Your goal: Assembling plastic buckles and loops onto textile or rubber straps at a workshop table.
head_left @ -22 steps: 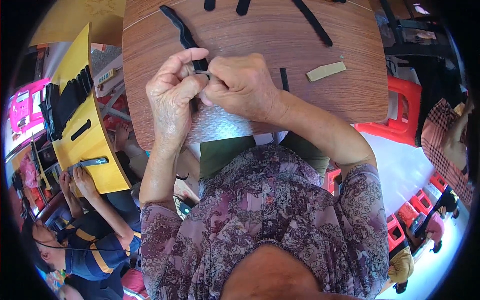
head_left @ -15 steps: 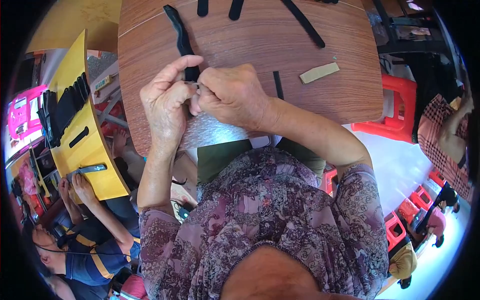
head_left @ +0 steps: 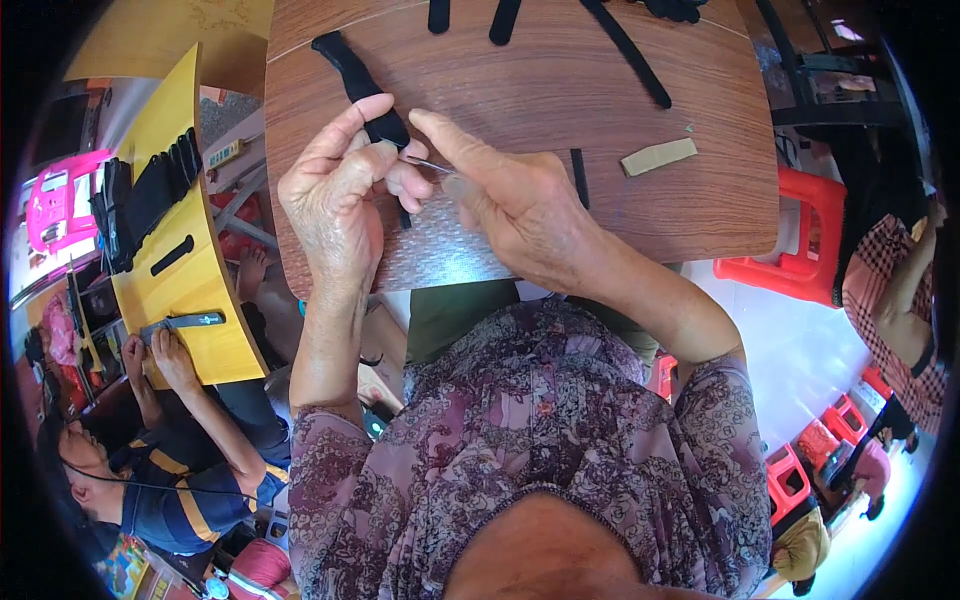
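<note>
Black fabric strip (head_left: 357, 80), apparently soft: lies along the left side of the tabletop (head_left: 480, 110), one end toward the far-left corner, the nearer end pinched between thumb and fingers of the left hand (head_left: 340, 180). Right hand (head_left: 530, 200) grips a thin metallic tool (head_left: 430, 164) directed at that end; contact is unclear. Hands are apart, just beside each other.

Status, by judgement: work on the held end is under way; completion cannot be confirmed, the fingers covering part of it.

Outside the hands: a short black strip (head_left: 579, 178) and a tan block (head_left: 659, 157) lie toward the right edge. A long black strip (head_left: 627, 52) runs in from the far edge, where two more black strips (head_left: 505, 22) rest. None is in hand; whether these are finished or pending cannot be told.
</note>
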A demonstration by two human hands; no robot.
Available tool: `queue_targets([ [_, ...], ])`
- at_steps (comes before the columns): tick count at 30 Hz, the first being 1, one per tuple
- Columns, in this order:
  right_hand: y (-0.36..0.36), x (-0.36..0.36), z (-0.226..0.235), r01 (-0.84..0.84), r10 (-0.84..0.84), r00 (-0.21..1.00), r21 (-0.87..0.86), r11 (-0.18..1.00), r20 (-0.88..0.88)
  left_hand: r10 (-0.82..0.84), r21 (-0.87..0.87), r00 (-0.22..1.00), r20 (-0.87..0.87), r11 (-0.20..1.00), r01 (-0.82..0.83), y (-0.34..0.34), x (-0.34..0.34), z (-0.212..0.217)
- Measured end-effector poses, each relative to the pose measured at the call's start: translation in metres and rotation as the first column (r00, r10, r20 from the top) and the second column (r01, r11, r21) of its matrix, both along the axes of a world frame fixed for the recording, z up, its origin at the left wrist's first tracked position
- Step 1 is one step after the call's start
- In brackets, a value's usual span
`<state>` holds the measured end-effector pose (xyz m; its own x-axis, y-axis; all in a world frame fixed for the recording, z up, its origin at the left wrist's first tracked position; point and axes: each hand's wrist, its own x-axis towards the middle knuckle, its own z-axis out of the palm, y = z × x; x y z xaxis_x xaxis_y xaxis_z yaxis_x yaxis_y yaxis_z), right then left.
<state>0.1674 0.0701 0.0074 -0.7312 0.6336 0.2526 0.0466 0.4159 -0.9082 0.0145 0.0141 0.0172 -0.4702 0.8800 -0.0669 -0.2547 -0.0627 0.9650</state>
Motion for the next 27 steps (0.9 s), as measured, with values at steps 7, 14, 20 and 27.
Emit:
queue_targets([
  [7,0.0,-0.01,-0.004,0.118,-0.13,0.989,0.159,0.98,0.064,-0.007,-0.002,1.0,-0.007,1.0,0.007,0.001,0.003,-0.005],
  [14,-0.001,-0.013,-0.008,0.211,-0.242,0.969,0.336,0.918,0.055,0.051,-0.024,0.999,-0.011,0.998,-0.051,0.003,0.008,-0.001],
  [20,-0.003,-0.017,-0.019,0.231,-0.231,0.973,0.144,0.962,-0.022,0.052,-0.008,0.994,-0.092,0.999,-0.053,0.006,0.01,-0.006],
  [27,-0.002,-0.018,-0.019,0.23,-0.258,0.963,0.267,0.936,0.078,0.043,0.036,0.993,-0.114,0.999,-0.039,0.005,0.01,-0.012],
])
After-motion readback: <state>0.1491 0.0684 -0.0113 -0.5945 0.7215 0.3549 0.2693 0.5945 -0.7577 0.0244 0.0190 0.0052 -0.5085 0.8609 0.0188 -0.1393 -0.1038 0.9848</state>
